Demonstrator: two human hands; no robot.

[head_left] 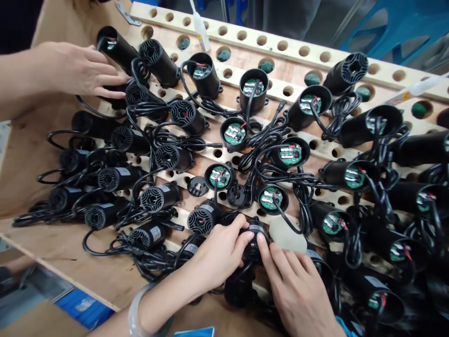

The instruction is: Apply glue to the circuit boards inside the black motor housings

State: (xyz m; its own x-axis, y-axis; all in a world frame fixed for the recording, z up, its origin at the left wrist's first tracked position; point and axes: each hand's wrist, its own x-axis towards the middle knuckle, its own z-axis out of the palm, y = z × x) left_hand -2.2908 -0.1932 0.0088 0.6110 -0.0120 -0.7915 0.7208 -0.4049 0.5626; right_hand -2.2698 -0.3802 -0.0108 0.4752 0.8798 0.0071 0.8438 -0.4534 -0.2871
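Observation:
My left hand (pixel 217 252) and my right hand (pixel 294 285) meet on one black cylindrical unit (pixel 255 236) at the near edge of a wooden rack (pixel 245 40) drilled with holes. The fingers of both hands press on its top end. A pale translucent pad (pixel 286 235) lies just right of that unit, above my right hand. Several more black cylindrical units stand in the rack, some with green circuit boards (pixel 290 153) showing inside, others capped with ribbed black ends (pixel 199 221). Black cables tangle between them.
Another person's hand (pixel 82 70) reaches in from the upper left onto black units there. A loose black cap (pixel 197 186) lies on the rack. White squeeze bottles (pixel 200 25) lie at the back. The wooden tabletop (pixel 28 159) extends left; a blue box (pixel 82 306) sits below.

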